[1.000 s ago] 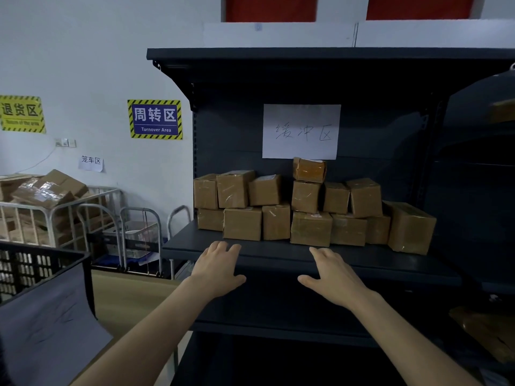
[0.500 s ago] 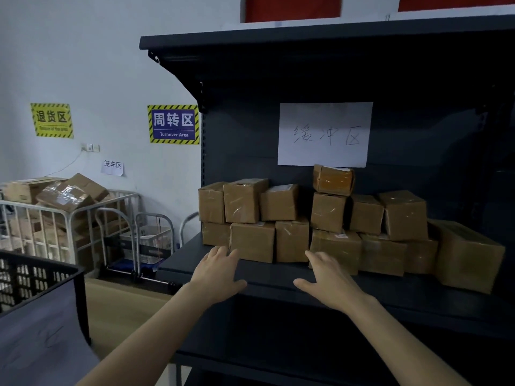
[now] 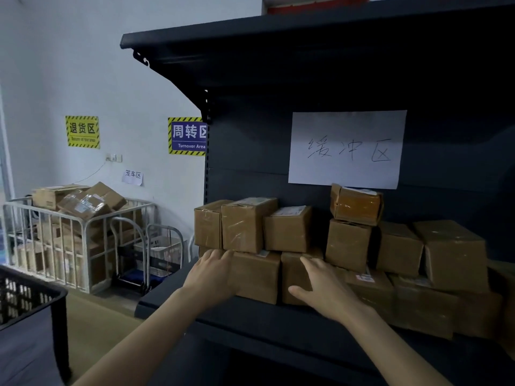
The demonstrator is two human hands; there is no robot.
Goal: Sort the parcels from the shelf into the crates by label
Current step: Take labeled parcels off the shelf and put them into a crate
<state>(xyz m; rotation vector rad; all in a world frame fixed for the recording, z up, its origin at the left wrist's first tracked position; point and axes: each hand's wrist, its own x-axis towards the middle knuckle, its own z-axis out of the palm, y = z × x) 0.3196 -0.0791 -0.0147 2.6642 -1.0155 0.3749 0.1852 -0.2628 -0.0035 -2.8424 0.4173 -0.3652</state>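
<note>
1. Nearest you, far down and left of the sign (image 3: 345,149), is the rim of a black crate (image 3: 30,296). It is the only crate in view, and I can read no label on it.
2. Your left hand (image 3: 211,274) lies with straight fingers on the left end of a bottom-row box (image 3: 256,277), below and left of the sign. Your right hand (image 3: 326,291), fingers spread, covers the front of the next box (image 3: 292,274), under the sign's left edge. Both grips are wide and hold nothing.
3. The parcels are all on the shelf (image 3: 250,324) below the sign, in two rows, with one orange box (image 3: 356,204) on a third tier just under the sign's lower edge.
4. The bottom boxes you touch carry the upper row (image 3: 245,227), so I judge that pulling one straight out could topple the pile.
   - Lift an upper box first, or steady the row with one hand while the other draws the box out.
   - The labels seem to sit on the tops, so read one before you turn to the crate.
5. Farthest off, left of the sign by the wall, stands a cage cart (image 3: 69,232) full of cartons.
6. Half a second ago your hands hovered over the shelf's front edge, short of the boxes. Now they have reached the bottom row. You have also come closer, so the pile fills more of the view. No box has shifted.
</note>
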